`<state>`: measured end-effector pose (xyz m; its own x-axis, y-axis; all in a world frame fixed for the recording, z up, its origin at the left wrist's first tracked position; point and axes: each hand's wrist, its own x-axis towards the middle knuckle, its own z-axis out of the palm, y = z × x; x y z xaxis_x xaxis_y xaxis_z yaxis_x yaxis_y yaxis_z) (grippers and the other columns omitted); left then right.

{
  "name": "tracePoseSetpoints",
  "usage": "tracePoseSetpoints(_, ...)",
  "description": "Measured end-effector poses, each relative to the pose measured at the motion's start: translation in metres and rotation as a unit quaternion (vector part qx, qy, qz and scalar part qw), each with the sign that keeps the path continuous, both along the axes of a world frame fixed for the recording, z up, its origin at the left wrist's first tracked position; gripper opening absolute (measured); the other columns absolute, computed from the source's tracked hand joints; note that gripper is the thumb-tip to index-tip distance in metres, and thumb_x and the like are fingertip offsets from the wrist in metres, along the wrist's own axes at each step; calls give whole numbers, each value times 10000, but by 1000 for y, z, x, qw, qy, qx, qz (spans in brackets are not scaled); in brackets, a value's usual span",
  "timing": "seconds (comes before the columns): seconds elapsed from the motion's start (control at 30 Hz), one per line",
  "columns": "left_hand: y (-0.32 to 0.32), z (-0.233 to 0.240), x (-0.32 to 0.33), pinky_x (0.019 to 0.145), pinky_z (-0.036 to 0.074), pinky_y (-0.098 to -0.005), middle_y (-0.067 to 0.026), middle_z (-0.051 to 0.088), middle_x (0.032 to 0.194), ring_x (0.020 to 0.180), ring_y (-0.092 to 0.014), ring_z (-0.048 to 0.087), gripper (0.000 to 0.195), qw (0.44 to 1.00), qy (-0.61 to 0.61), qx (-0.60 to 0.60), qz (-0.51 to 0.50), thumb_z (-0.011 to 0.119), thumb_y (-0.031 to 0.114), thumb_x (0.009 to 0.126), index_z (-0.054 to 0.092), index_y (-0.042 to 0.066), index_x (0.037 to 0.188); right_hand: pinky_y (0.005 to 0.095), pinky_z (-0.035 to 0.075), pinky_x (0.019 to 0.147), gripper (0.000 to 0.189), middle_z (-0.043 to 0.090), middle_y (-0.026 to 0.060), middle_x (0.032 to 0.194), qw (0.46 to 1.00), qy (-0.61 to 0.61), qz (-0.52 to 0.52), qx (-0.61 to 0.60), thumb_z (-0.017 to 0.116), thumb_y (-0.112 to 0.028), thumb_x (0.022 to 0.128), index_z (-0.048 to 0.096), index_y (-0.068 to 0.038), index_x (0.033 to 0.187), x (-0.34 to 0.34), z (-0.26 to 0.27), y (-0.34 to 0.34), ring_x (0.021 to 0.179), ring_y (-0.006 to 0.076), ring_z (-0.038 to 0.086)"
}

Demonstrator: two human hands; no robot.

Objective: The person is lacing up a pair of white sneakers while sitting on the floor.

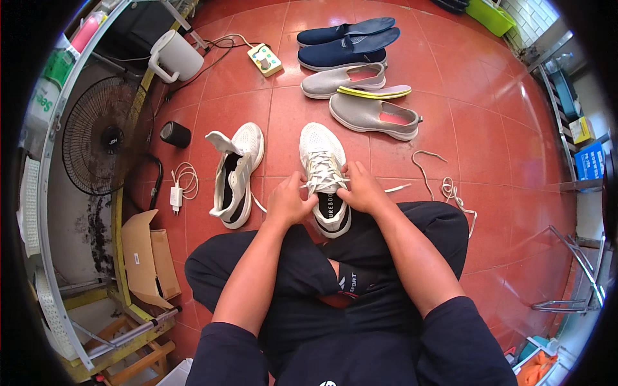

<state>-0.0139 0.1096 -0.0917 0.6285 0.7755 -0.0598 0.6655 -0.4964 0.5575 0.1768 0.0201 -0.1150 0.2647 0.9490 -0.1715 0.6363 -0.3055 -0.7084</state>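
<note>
A white sneaker [322,144] stands on the red tiled floor before me, toe pointing away, with its white lace [324,169] crossed over the tongue. My left hand [291,199] is at the left side of its collar and holds a lace end between thumb and fingers. On the right side, my right hand [361,188] pinches the other lace end; its tip [398,188] sticks out to the right. To the left stands a second white sneaker [240,176], its tongue folded outward and a lace trailing on the floor.
Grey slip-on shoes [372,116], navy slip-on shoes [338,53] and loose insoles lie farther off. A loose white lace [451,190] is at right. Leftward are a power strip [265,60], black cylinder [175,134], charger [176,197], cardboard box [145,258] and fan [112,140].
</note>
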Motion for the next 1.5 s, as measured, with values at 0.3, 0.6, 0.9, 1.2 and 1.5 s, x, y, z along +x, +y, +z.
tracePoseSetpoints(0.3, 3, -6, 1, 778, 460, -446, -184, 648, 944, 917, -339, 617, 471, 985, 157, 43, -57, 579, 458, 769, 599, 23, 949, 421, 420, 858, 592, 692, 172, 920, 973, -165, 31, -156, 577, -562, 711, 689, -47, 981, 0, 22, 3, 908, 306, 645)
tracePoseSetpoints(0.6, 2, -2, 1, 714, 481, -501, -221, 666, 836, 792, -385, 643, 478, 976, 212, 34, -23, 504, 476, 798, 637, 22, 864, 403, 415, 851, 649, 702, 168, 892, 944, -212, 16, -251, 551, -647, 711, 738, -49, 878, 2, 36, 5, 863, 295, 664)
tracePoseSetpoints(0.9, 1, 6, 1, 715, 502, -490, -203, 681, 839, 801, -364, 670, 499, 964, 266, 12, 9, 492, 495, 795, 683, 41, 874, 402, 509, 707, 708, 706, 156, 890, 936, -221, -23, -272, 545, -715, 703, 738, -59, 889, 3, 42, 0, 865, 286, 684)
tracePoseSetpoints(1.2, -10, -7, 10, 727, 495, -506, -229, 652, 841, 805, -413, 637, 376, 996, 82, 32, 28, 565, 360, 774, 571, 28, 949, 464, 473, 799, 580, 684, 201, 887, 972, -182, 58, -139, 605, -554, 742, 651, -37, 1001, -2, 12, 4, 880, 344, 652)
tracePoseSetpoints(1.5, -4, -19, 9, 756, 470, -551, -266, 635, 895, 848, -433, 624, 411, 991, 120, -34, 51, 534, 336, 828, 420, 63, 1113, 474, 502, 805, 553, 669, 230, 947, 974, -166, 9, -152, 644, -482, 747, 613, -19, 1049, -7, 16, 3, 912, 380, 646)
